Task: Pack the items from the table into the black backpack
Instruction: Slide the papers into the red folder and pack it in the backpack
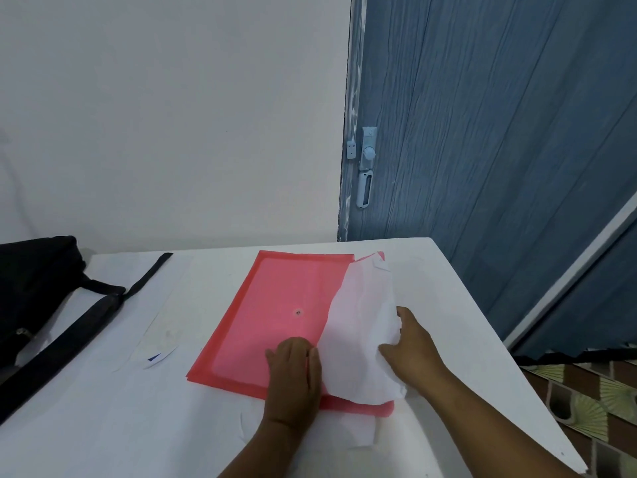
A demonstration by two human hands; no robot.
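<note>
A pink plastic document folder [275,305] with a snap button lies flat in the middle of the white table [103,426]. White paper sheets [358,326] lie bent over the folder's right part. My left hand [293,374] rests knuckles-up on the folder's near edge, beside the paper's left edge. My right hand [413,343] holds the paper's right edge, thumb on top of the sheets. The black backpack [31,288] lies at the table's far left, partly out of view, with its straps [86,326] trailing across the table.
A flat white envelope or sheet with a small blue mark [155,357] lies between the straps and the folder. A blue door [482,132] stands behind the table's right corner. The table's right edge drops to a patterned floor [586,391].
</note>
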